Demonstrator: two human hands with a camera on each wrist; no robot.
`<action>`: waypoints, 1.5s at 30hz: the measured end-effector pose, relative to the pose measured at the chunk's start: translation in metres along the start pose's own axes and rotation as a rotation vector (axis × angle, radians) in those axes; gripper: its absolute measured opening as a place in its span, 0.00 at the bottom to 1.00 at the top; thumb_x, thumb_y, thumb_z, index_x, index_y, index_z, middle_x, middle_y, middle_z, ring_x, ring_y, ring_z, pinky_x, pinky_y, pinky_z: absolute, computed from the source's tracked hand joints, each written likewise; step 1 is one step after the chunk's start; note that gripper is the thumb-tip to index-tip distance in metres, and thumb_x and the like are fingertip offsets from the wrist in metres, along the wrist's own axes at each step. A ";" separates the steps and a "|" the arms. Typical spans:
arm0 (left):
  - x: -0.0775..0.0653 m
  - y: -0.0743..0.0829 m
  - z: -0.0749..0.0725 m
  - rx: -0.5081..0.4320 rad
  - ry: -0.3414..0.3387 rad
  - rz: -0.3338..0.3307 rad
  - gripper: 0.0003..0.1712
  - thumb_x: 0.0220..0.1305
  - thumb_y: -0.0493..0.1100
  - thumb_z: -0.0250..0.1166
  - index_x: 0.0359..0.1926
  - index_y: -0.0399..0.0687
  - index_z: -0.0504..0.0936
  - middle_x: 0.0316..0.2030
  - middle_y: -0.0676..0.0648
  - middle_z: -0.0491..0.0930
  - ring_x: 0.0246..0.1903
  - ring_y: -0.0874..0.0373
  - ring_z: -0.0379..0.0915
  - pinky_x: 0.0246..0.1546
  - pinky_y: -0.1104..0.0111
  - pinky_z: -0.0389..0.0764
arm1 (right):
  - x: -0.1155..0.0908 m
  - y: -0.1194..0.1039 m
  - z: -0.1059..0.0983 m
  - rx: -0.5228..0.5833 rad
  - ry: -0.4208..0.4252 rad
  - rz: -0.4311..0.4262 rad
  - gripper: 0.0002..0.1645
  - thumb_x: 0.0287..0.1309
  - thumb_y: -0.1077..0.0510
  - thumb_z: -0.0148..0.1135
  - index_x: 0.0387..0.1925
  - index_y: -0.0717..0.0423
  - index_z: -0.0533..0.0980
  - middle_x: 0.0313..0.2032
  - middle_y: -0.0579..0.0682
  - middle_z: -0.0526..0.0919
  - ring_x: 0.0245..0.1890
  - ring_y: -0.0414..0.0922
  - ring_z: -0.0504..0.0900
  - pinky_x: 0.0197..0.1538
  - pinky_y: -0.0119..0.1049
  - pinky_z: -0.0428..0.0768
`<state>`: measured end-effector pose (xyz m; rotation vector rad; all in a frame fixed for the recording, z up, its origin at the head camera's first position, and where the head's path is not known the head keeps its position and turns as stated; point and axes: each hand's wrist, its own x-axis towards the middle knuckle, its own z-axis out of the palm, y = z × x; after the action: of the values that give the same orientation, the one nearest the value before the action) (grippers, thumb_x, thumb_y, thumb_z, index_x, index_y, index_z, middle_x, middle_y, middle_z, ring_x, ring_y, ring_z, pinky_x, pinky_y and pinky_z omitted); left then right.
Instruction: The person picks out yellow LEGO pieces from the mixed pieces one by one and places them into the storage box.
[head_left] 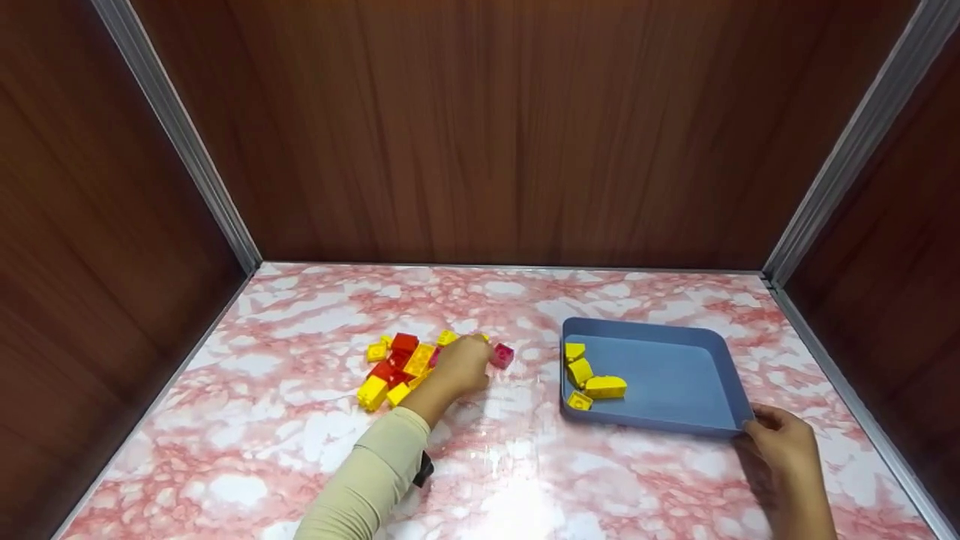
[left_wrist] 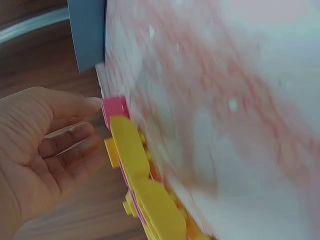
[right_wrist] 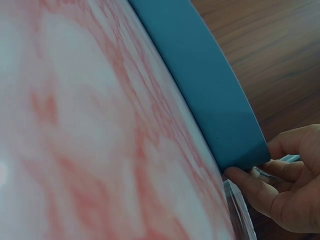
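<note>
My left hand reaches over the far right side of a loose pile of red, yellow and pink toy bricks. In the left wrist view its fingers are loosely bent beside the bricks, and the thumb tip lies at or close to a pink brick; whether they touch cannot be told. Another pink brick lies just right of the hand. At the near right corner of a blue-grey tray, my right hand pinches the wall. Several yellow bricks lie along the tray's left side.
The tray and the pile rest on a red-and-white marbled tabletop. Brown wood-grain panels enclose the back and both sides, with metal strips at the corners.
</note>
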<state>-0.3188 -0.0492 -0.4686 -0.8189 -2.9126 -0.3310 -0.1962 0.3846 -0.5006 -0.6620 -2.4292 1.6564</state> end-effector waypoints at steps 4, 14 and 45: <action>0.000 -0.008 0.001 0.014 -0.040 -0.049 0.07 0.47 0.31 0.65 0.20 0.48 0.79 0.24 0.51 0.73 0.26 0.54 0.71 0.27 0.61 0.75 | 0.000 0.001 0.000 -0.011 0.008 -0.015 0.28 0.60 0.69 0.53 0.61 0.80 0.64 0.41 0.61 0.81 0.29 0.31 0.77 0.35 0.25 0.80; 0.003 -0.011 0.004 0.091 -0.097 -0.076 0.06 0.50 0.32 0.66 0.25 0.48 0.80 0.27 0.50 0.76 0.34 0.51 0.74 0.34 0.58 0.79 | -0.001 -0.001 0.003 0.023 0.008 -0.007 0.29 0.59 0.71 0.53 0.61 0.80 0.63 0.42 0.63 0.79 0.29 0.31 0.78 0.35 0.27 0.81; 0.006 0.036 -0.009 0.162 0.003 0.191 0.07 0.48 0.32 0.66 0.24 0.50 0.84 0.23 0.52 0.75 0.29 0.54 0.74 0.24 0.66 0.74 | -0.001 0.000 0.000 -0.010 0.031 -0.052 0.28 0.57 0.72 0.55 0.59 0.82 0.66 0.35 0.55 0.82 0.28 0.28 0.74 0.33 0.24 0.79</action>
<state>-0.3047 -0.0182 -0.4520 -1.0559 -2.7824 -0.0783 -0.1956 0.3836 -0.5002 -0.6156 -2.4138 1.6037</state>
